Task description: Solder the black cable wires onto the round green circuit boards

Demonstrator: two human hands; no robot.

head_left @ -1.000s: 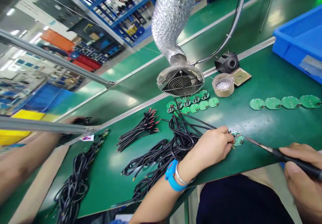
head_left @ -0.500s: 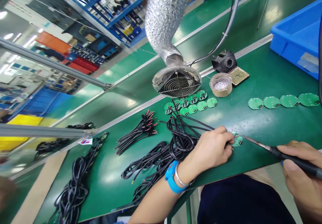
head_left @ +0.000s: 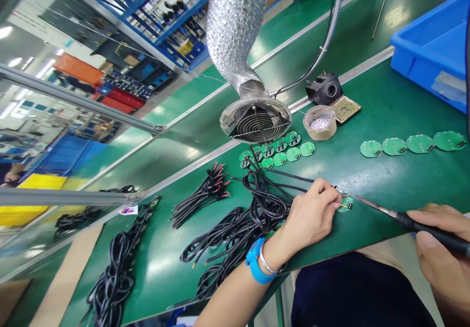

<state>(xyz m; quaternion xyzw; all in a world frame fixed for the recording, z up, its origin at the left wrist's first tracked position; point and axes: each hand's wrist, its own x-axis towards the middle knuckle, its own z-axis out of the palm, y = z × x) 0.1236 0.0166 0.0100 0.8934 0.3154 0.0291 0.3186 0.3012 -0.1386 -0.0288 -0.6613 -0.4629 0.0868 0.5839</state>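
Observation:
My left hand (head_left: 315, 213), with a blue band and a silver bangle at the wrist, pinches the end of a black cable beside a small green circuit board (head_left: 345, 202). Thin coloured wires, one yellow, lie over that board. My right hand (head_left: 440, 239) is wrapped round the dark handle of a soldering iron (head_left: 422, 225). The iron's tip is just right of the board, apart from it. A tangle of black cables (head_left: 262, 199) lies left of my left hand.
Behind are rows of green boards (head_left: 281, 151), a round solder pot (head_left: 320, 123), a black iron stand (head_left: 325, 89) and a fume extractor (head_left: 257, 121). More boards (head_left: 420, 143) and a blue bin (head_left: 429, 53) stand right. Cable bundles (head_left: 117, 273) lie left.
My left fingers have shifted slightly at the board, and a yellow wire now shows over it. The iron's tip has drawn a little away from the board. The view has shifted slightly.

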